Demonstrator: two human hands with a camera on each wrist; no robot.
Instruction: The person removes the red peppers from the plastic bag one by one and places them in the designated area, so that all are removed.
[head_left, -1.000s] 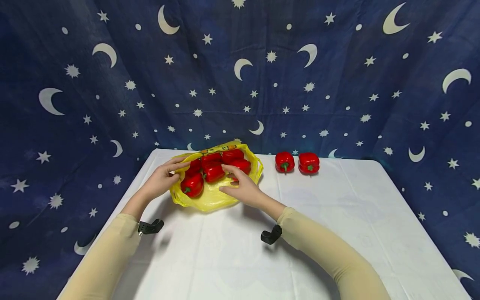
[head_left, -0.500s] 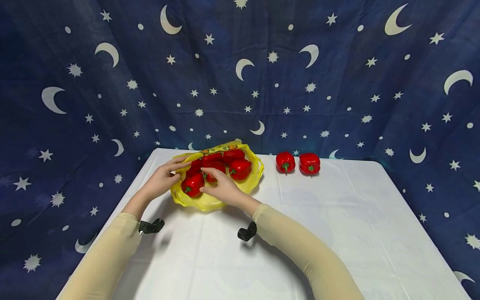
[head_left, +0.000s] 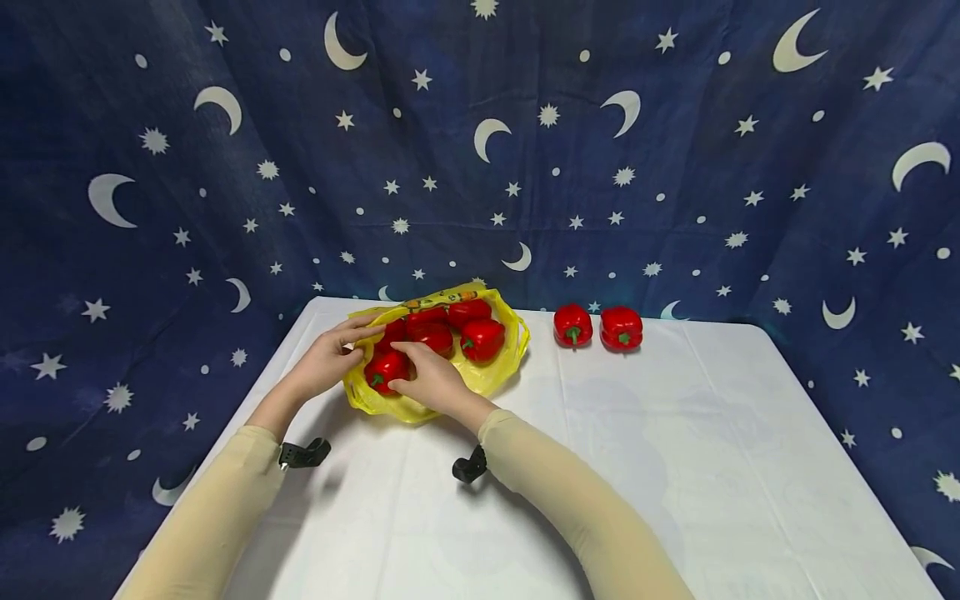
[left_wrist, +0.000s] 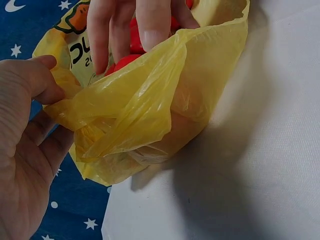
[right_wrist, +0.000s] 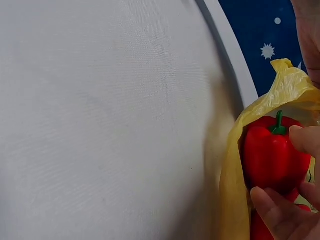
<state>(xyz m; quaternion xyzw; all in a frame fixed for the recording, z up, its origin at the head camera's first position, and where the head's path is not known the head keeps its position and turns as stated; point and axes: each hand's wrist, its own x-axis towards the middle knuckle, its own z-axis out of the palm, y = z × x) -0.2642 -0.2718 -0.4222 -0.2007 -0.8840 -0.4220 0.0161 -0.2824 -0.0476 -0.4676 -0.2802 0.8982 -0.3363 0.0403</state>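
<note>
A yellow plastic bag [head_left: 498, 379] lies with its mouth spread, holding several red bell peppers, such as the bell pepper [head_left: 482, 340] on its right side. My left hand [head_left: 327, 360] pinches the bag's left rim between thumb and fingers; the left wrist view shows the bunched plastic there. Inside the bag, my right hand [head_left: 435, 382] has its thumb and fingertips around the front-left bell pepper [right_wrist: 272, 157], whose green stem faces the left rim. Part of that pepper is hidden behind the fingers in the head view.
Two more red bell peppers, the left one [head_left: 573, 325] and the right one [head_left: 621, 328], stand on the white-covered table [head_left: 675, 458] right of the bag. A dark blue curtain [head_left: 450, 150] with moons and stars hangs behind the table.
My right hand has moved left across the bag, from near the right-hand peppers to the front-left one, and has taken hold of it. The left hand keeps its place on the rim.
</note>
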